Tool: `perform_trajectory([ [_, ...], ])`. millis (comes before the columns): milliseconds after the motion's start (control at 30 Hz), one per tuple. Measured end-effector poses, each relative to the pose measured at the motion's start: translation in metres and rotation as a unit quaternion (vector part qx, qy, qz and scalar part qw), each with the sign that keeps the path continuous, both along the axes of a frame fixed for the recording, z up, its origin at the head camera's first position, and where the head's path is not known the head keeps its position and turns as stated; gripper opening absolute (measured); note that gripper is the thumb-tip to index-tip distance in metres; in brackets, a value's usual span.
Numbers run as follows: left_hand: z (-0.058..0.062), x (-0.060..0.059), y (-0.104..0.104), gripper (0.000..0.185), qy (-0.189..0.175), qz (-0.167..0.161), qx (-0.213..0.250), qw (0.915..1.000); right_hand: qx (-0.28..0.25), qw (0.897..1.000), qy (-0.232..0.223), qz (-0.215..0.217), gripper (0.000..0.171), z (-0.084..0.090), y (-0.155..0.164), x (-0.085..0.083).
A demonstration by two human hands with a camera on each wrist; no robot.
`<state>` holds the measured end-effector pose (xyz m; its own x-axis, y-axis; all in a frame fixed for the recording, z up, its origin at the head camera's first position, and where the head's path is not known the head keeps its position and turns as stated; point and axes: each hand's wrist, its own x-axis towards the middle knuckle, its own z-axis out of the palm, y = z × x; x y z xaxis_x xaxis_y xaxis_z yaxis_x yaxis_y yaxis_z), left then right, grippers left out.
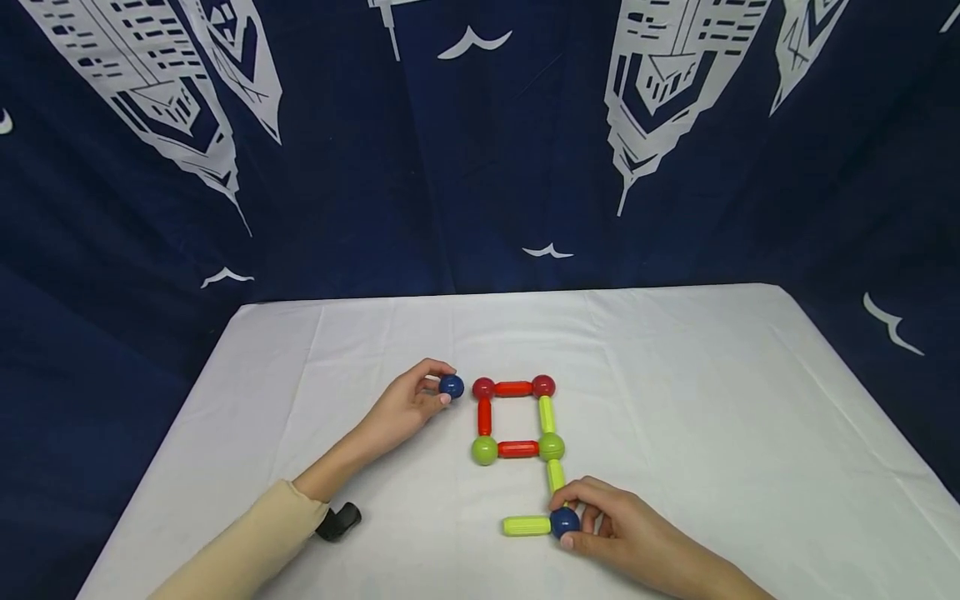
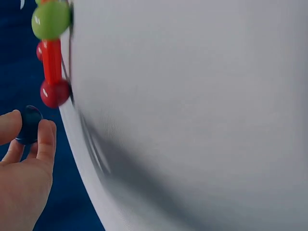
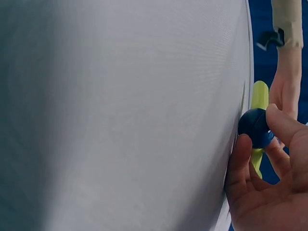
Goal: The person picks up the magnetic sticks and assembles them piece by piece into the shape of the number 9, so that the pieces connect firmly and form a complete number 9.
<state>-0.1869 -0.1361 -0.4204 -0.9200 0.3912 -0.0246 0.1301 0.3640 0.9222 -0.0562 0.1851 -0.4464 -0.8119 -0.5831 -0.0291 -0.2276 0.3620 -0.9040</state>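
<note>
A square of rods and balls lies on the white table: two red balls at the top joined by a red rod, two green balls below. A green rod runs down from the right green ball to a blue ball, which my right hand pinches; another green rod lies to its left. My left hand pinches a second blue ball just left of the top-left red ball. The wrist views show each blue ball between thumb and fingers.
A dark blue cloth with white building prints hangs behind and around the table. A small black strap piece sits at my left wrist by the beige sleeve. The table's right half is bare cloth.
</note>
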Motion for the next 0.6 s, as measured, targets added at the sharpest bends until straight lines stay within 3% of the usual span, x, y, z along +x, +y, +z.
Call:
perform_trajectory([
  [267, -0.004, 0.045, -0.007, 0.030, -0.019, -0.039, -0.018, 0.9989, 0.013, 1.000, -0.027, -0.004, 0.030, 0.003, 0.000, -0.001],
  [433, -0.008, 0.071, -0.007, 0.030, -0.070, -0.072, 0.000, 0.9949, 0.019, 0.999, -0.044, -0.011, 0.030, 0.004, 0.000, -0.001],
  [600, -0.012, 0.088, -0.002, 0.029, -0.120, -0.102, 0.034, 0.9870, 0.016, 0.999, -0.044, -0.012, 0.031, 0.004, 0.000, -0.001],
])
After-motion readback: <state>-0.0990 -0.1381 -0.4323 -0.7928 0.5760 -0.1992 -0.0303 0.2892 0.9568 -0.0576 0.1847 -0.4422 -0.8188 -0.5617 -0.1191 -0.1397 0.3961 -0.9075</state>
